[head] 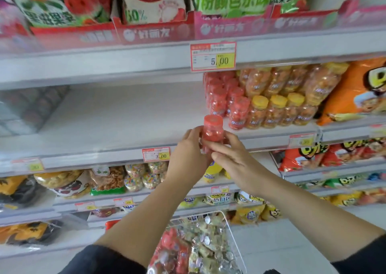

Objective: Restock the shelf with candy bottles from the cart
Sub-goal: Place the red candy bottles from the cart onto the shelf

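Before shelf, one red bottle, in left hand, right hand

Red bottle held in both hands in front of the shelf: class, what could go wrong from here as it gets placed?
1. The left hand and right hand grip the red bottle only round its lower body, so it might slip and drop toward the cart below.
2. The packed red bottles on the shelf stand tight against the yellow-capped bottles; a nudge while placing could topple some.
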`<control>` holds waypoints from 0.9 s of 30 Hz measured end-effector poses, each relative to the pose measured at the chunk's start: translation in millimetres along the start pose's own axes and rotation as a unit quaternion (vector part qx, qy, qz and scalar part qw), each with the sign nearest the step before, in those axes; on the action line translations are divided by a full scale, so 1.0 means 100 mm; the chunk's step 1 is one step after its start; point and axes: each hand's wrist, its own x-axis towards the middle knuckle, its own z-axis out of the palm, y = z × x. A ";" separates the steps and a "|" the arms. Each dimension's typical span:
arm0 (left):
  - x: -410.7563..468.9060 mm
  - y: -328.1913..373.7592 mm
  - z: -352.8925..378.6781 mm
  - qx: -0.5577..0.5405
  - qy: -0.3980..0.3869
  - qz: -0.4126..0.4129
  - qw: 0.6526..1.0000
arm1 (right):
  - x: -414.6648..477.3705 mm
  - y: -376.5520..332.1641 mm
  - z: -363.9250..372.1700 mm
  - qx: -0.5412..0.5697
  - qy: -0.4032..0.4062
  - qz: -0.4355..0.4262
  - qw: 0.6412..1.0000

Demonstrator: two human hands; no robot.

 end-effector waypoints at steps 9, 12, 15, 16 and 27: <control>0.77 -0.02 0.20 -0.047 0.025 -0.019 0.998 | 0.18 0.35 -0.57 -0.191 -0.011 0.042 0.981; 0.86 -0.07 0.31 -0.017 -0.004 -0.020 1.000 | 0.22 0.46 -0.62 -0.304 -0.015 0.029 0.952; 0.91 -0.10 0.37 -0.012 -0.016 -0.025 0.999 | 0.26 0.54 -0.65 -0.343 -0.018 0.016 0.939; 0.92 -0.10 0.37 -0.013 -0.016 -0.030 0.999 | 0.27 0.56 -0.65 -0.351 -0.021 0.011 0.936; 0.95 -0.04 0.38 -0.032 -0.010 -0.060 0.998 | 0.28 0.70 -0.67 -0.364 -0.022 -0.016 0.931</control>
